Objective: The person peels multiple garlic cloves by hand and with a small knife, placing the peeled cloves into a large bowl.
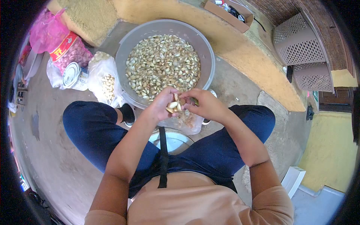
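My left hand [162, 105] is cupped around several pale garlic cloves [174, 106]. Close against it, my right hand [207, 105] has its thumb and fingers bent at the cloves. A small dark and greenish thing [194, 101] shows within the right hand's grip; its kind is too small to tell. Just beyond both hands stands a big grey basin [122, 56], with many garlic cloves [163, 62] in what looks like water. Under the hands, a clear plastic bag [193, 128] holds brownish peelings, partly hidden by the right hand.
Left of the basin are a plastic bag of cloves [108, 85], a tin can [74, 76] and a pink mesh sack [77, 54]. A white round container [174, 139] sits between my legs. Perforated baskets [300, 45] and a cardboard box [228, 14] are at the right, beyond a yellow ledge [258, 71].
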Action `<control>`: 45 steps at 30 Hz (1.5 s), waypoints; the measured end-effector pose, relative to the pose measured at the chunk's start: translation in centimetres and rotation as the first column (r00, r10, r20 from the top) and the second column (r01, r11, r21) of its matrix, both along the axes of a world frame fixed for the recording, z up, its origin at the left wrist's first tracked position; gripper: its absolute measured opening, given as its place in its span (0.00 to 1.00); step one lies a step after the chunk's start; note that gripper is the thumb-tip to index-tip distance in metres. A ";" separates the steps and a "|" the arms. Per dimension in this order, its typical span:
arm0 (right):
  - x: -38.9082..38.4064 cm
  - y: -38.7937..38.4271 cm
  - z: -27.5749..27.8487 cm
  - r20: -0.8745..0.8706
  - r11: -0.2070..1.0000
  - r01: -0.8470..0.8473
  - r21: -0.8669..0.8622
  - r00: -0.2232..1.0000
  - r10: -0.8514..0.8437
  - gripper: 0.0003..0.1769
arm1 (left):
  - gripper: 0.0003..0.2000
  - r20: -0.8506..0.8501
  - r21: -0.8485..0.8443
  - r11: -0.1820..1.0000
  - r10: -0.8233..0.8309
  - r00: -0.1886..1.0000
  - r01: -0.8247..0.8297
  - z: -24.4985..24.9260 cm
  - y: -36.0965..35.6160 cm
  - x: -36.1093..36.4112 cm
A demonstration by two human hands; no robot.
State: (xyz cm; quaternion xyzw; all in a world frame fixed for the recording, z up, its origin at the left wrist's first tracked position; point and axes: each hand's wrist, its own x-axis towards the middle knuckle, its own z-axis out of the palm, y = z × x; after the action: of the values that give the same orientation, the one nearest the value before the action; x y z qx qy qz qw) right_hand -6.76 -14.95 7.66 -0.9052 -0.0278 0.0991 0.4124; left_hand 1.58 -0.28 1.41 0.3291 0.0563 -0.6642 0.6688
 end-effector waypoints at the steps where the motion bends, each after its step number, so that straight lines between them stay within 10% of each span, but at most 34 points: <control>1: -0.2 -0.2 -0.3 0.017 0.999 -0.026 -0.041 0.999 0.027 0.15 | 0.18 0.001 0.006 1.000 -0.001 1.000 0.001 0.1 0.0 -0.1; 12: -1.2 -0.2 -0.6 0.100 0.965 -0.049 -0.259 0.992 0.077 0.13 | 0.16 -0.114 -0.079 0.996 -0.052 0.992 0.043 -0.3 0.4 -0.3; 16: -1.0 -0.8 -0.8 0.164 0.995 0.047 -0.083 0.986 -0.033 0.11 | 0.16 -0.094 -0.009 1.000 0.018 0.995 -0.019 0.2 0.2 -0.6; 30: -0.5 -1.7 0.1 -0.250 0.921 0.305 0.243 0.937 -0.244 0.13 | 0.11 0.619 0.150 0.970 0.060 0.783 -0.193 2.0 -0.3 -1.1; 45: -0.8 -0.7 -2.2 0.390 0.974 0.195 -0.115 0.911 -0.136 0.09 | 0.09 0.518 0.202 0.955 0.084 0.851 -0.217 1.1 0.0 -0.4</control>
State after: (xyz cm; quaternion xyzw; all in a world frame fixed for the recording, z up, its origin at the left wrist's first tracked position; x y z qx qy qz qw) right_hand -7.52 -15.64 5.49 -0.9349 -0.0226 -0.1114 0.3363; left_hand 1.22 -0.26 2.47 0.5683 -0.0102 -0.4875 0.6628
